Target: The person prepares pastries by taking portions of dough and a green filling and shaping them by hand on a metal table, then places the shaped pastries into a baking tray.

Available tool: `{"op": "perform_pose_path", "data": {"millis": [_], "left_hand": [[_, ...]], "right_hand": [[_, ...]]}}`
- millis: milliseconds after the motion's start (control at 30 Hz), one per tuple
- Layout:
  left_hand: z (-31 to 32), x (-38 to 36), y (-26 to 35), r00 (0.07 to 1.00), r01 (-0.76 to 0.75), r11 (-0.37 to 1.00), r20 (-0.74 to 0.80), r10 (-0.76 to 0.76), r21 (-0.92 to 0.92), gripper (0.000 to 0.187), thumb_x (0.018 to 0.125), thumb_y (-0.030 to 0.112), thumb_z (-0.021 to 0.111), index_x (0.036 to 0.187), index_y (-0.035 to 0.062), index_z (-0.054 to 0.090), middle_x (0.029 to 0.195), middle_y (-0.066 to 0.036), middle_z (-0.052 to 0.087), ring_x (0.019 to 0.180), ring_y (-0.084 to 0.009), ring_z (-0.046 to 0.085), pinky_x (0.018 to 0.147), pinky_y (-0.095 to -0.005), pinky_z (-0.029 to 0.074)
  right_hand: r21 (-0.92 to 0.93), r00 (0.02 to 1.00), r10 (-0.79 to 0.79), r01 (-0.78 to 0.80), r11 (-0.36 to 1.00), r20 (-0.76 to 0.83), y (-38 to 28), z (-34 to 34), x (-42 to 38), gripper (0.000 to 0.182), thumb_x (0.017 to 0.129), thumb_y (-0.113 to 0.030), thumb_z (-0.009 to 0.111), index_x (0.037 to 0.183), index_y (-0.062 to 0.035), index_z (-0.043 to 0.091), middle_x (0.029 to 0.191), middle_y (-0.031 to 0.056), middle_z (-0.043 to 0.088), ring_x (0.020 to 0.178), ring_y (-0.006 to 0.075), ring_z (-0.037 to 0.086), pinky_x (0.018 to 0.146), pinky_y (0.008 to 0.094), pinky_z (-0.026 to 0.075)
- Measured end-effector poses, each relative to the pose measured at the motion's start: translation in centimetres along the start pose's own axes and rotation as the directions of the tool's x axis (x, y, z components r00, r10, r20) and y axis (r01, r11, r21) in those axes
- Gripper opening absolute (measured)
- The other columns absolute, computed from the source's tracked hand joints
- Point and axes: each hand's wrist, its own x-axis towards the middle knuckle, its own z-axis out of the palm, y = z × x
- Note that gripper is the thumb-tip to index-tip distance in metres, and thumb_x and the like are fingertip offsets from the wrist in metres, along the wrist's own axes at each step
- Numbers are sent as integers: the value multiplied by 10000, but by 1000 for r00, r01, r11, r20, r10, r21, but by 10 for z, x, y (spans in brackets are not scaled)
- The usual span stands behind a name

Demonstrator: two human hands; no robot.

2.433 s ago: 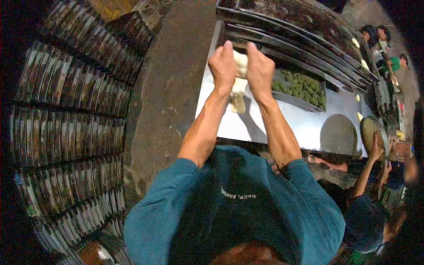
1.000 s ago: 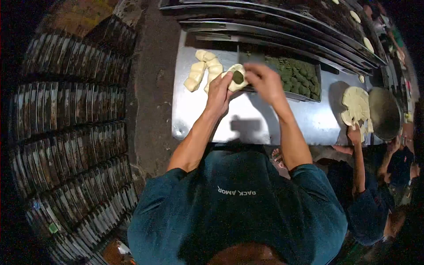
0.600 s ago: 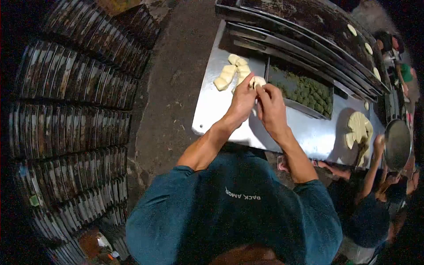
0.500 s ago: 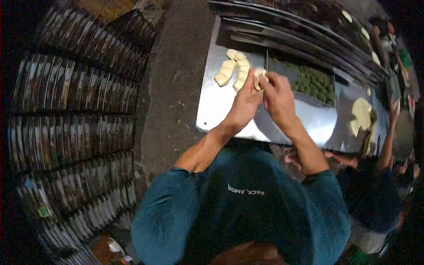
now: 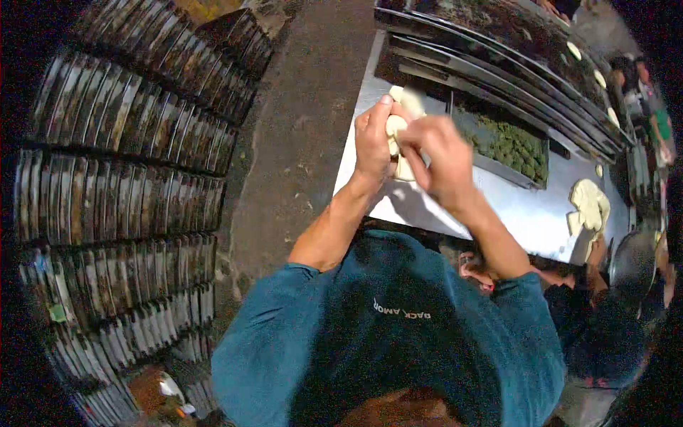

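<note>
My left hand (image 5: 373, 139) is closed around a pale piece of dough (image 5: 395, 128), its thumb pointing up, above the left part of the metal table. Curled against the dough's right side are the fingers of my right hand (image 5: 437, 153), partly smeared by motion; what they pinch, if anything, is hidden. More dough shows behind and below my hands, including a piece (image 5: 405, 171) on the tabletop, partly covered. To the right of my right hand, a rectangular metal tray (image 5: 498, 166) holds a clumpy green filling (image 5: 516, 139).
The metal table (image 5: 491, 210) carries a larger dough mass (image 5: 589, 203) at its right end, near another person's hand (image 5: 596, 252). Stacked dark trays (image 5: 491, 53) line the far side. Racks of baking pans (image 5: 121, 181) stand left, across the floor (image 5: 284, 128).
My hands have moved slightly apart, the left one turning upright around the dough. The view has shifted, so the table sits farther right. Another person's hand now reaches the large dough mass.
</note>
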Motion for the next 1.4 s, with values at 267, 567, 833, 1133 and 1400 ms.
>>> {"op": "perform_pose_path", "data": {"millis": [267, 567, 833, 1133, 1400], "left_hand": [[3, -3, -2, 988, 154, 988, -8, -154, -6, 512, 987, 409, 312, 853, 16, 611, 715, -73, 596, 555, -119, 557, 411, -245, 412], [-10, -2, -53, 972, 234, 968, -30, -232, 88, 421, 976, 345, 395, 822, 5, 588, 723, -63, 564, 593, -120, 486, 549, -268, 405], [-43, -77, -110, 629, 636, 626, 166, -759, 451, 517, 912, 376, 528, 1171, -63, 444, 931, -166, 578, 640, -200, 637, 473, -308, 518], [-166, -71, -74, 830, 544, 726, -146, -538, 420, 277, 940, 215, 507, 1031, -31, 595, 990, -112, 631, 848, -182, 646, 674, -269, 515], [-237, -115, -34, 763, 593, 710, -547, -345, 379, 242, 938, 155, 504, 1057, -45, 571, 1033, -131, 634, 818, -175, 639, 632, -263, 506]], "right_hand": [[147, 888, 450, -460, 876, 96, 6, -11, 3, 152, 739, -63, 699, 844, -33, 595, 831, 110, 581, 708, 249, 597, 606, 332, 490], [-98, 981, 178, -170, 981, 81, -6, 12, -26, 348, 735, 35, 648, 1066, -30, 562, 1005, 161, 554, 847, 332, 586, 702, 366, 509], [-354, 690, 509, -370, 859, 514, 4, -14, -165, 263, 715, -36, 574, 977, -24, 550, 996, 130, 538, 905, 304, 564, 703, 383, 515], [-521, 230, 746, -589, 618, 625, 19, -18, -149, 303, 844, -192, 559, 1128, -107, 620, 1125, 147, 608, 1007, 324, 556, 875, 401, 456], [-600, 611, 658, -344, 722, 440, 73, 64, -203, 569, 886, -391, 511, 1388, -174, 358, 1442, 177, 272, 1324, 415, 229, 1018, 654, 171]]}}
